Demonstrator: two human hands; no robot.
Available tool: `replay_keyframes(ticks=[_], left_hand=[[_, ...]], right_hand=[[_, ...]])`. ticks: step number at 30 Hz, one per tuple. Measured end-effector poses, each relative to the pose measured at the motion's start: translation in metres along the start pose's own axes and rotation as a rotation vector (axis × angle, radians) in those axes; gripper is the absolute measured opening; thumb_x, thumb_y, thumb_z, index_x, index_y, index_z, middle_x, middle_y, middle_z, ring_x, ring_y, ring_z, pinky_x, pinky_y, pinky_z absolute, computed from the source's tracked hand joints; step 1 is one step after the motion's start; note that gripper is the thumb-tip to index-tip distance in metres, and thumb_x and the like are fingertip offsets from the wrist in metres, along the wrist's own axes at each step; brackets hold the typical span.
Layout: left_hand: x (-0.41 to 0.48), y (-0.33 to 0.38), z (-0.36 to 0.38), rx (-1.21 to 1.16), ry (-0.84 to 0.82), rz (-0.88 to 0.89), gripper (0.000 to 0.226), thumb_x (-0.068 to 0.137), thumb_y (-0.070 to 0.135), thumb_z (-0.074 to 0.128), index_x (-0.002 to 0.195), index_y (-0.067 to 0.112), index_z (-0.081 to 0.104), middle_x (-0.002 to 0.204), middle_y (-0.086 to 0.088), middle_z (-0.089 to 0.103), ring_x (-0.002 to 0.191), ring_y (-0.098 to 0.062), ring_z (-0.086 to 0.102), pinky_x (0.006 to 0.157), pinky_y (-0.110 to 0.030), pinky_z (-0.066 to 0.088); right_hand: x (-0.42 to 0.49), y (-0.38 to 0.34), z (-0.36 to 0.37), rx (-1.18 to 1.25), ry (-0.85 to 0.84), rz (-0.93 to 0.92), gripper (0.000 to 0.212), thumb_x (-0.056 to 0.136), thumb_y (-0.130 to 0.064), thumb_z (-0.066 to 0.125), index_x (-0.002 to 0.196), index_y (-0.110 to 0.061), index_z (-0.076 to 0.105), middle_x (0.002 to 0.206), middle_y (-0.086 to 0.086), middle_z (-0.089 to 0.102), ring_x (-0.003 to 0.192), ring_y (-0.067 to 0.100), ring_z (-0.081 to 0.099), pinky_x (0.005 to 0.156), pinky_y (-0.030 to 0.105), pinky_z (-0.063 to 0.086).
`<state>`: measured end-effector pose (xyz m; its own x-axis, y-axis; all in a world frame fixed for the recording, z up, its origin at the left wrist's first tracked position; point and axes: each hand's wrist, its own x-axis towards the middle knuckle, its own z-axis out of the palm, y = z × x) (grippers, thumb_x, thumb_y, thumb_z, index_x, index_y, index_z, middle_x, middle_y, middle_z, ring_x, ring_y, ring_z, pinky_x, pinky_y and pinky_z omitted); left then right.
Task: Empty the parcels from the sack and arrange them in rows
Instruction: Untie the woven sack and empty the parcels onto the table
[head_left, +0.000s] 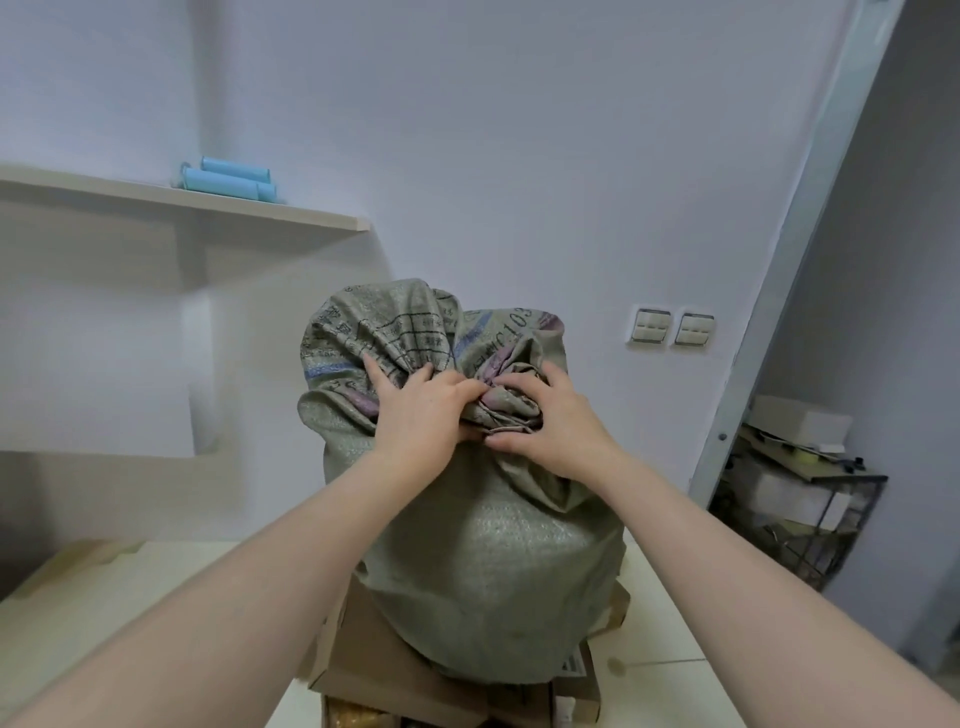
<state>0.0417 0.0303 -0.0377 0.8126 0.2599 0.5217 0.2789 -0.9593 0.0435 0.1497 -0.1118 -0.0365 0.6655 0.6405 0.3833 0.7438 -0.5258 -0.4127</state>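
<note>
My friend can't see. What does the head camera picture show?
The left hand and right hand grip the bunched neck of a full woven sack standing on cardboard boxes. Blue rolls lie on a shelf behind.

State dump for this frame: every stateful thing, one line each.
sack: upright on the cardboard boxes, bulging, neck bunched closed.
left hand: grips the bunched neck.
right hand: grips the neck folds.
cardboard boxes: lying flat under the sack.
blue rolls: lying on their sides on the shelf.
wall switches: position cannot be told.
wire basket: stuffed with clutter.
</note>
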Motion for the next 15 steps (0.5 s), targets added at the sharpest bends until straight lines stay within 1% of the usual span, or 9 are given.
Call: replay_keyframes(ticks=[2,4,6,7,8,10,11,13,15], left_hand=[[-0.005,-0.006,0.004,-0.017,0.043,-0.012,0.064,0.087,0.06,0.056,0.144,0.05,0.03,0.154,0.018,0.034,0.15,-0.022,0.015,0.105,-0.079,-0.004],[-0.008,-0.015,0.007,-0.044,0.065,-0.049,0.091,0.073,0.078,0.055,0.148,0.056,0.009,0.163,0.016,0.006,0.152,-0.023,-0.008,0.101,-0.082,-0.01],[-0.01,-0.028,0.006,-0.117,0.01,-0.159,0.109,0.059,0.089,0.057,0.144,0.063,-0.007,0.16,0.015,-0.022,0.147,-0.027,-0.027,0.097,-0.08,-0.012],[-0.011,-0.037,0.006,-0.163,-0.044,-0.227,0.113,0.055,0.089,0.06,0.142,0.065,-0.008,0.158,0.014,-0.029,0.145,-0.029,-0.031,0.097,-0.081,-0.011],[-0.013,-0.046,0.007,-0.207,-0.112,-0.288,0.111,0.056,0.085,0.065,0.142,0.067,-0.003,0.157,0.013,-0.031,0.144,-0.031,-0.032,0.098,-0.081,-0.008],[-0.013,-0.057,0.013,-0.344,-0.189,-0.369,0.087,0.069,0.068,0.073,0.14,0.065,0.024,0.161,0.012,-0.02,0.146,-0.034,-0.026,0.103,-0.08,0.001],[-0.011,-0.059,0.017,-0.429,-0.16,-0.389,0.07,0.078,0.055,0.074,0.138,0.059,0.038,0.164,0.01,-0.009,0.148,-0.036,-0.019,0.108,-0.075,0.005],[-0.001,-0.058,0.02,-0.548,0.003,-0.366,0.047,0.091,0.026,0.068,0.134,0.041,0.056,0.164,0.003,0.015,0.15,-0.039,0.001,0.118,-0.063,0.006],[0.015,-0.057,0.014,-0.634,0.179,-0.315,0.043,0.092,0.008,0.06,0.13,0.029,0.063,0.16,-0.002,0.029,0.148,-0.036,0.019,0.12,-0.056,0.011]], right_hand=[[0.0,0.002,0.007,-0.034,0.064,-0.002,0.064,0.07,-0.048,0.08,0.128,-0.047,0.052,0.153,0.001,0.03,0.135,0.036,0.037,0.112,0.045,0.036],[0.0,0.003,0.011,-0.043,0.11,0.011,0.061,0.072,-0.042,0.081,0.128,-0.042,0.055,0.149,0.0,0.034,0.132,0.035,0.041,0.111,0.044,0.037],[-0.001,0.008,0.012,-0.034,0.152,0.018,0.059,0.074,-0.037,0.08,0.128,-0.038,0.056,0.148,0.001,0.037,0.132,0.033,0.042,0.11,0.044,0.037],[-0.001,0.01,0.012,-0.025,0.169,0.026,0.058,0.076,-0.035,0.08,0.129,-0.037,0.056,0.148,0.001,0.037,0.133,0.032,0.042,0.11,0.044,0.037],[-0.001,0.011,0.014,-0.018,0.178,0.031,0.058,0.076,-0.033,0.079,0.13,-0.035,0.057,0.148,0.002,0.038,0.133,0.032,0.042,0.11,0.043,0.037],[-0.002,0.007,0.018,-0.007,0.195,0.021,0.057,0.077,-0.03,0.079,0.13,-0.031,0.059,0.149,0.003,0.039,0.133,0.031,0.042,0.111,0.042,0.036],[-0.002,0.004,0.019,0.008,0.208,0.012,0.055,0.078,-0.029,0.079,0.129,-0.028,0.06,0.148,0.003,0.04,0.133,0.031,0.043,0.112,0.04,0.036],[0.002,-0.005,0.016,0.063,0.246,-0.017,0.048,0.079,-0.026,0.078,0.124,-0.021,0.065,0.146,0.004,0.043,0.131,0.027,0.044,0.108,0.029,0.034],[0.011,-0.016,0.003,0.114,0.316,-0.063,0.041,0.08,-0.021,0.077,0.119,-0.016,0.067,0.142,0.005,0.047,0.129,0.023,0.046,0.098,0.017,0.03]])
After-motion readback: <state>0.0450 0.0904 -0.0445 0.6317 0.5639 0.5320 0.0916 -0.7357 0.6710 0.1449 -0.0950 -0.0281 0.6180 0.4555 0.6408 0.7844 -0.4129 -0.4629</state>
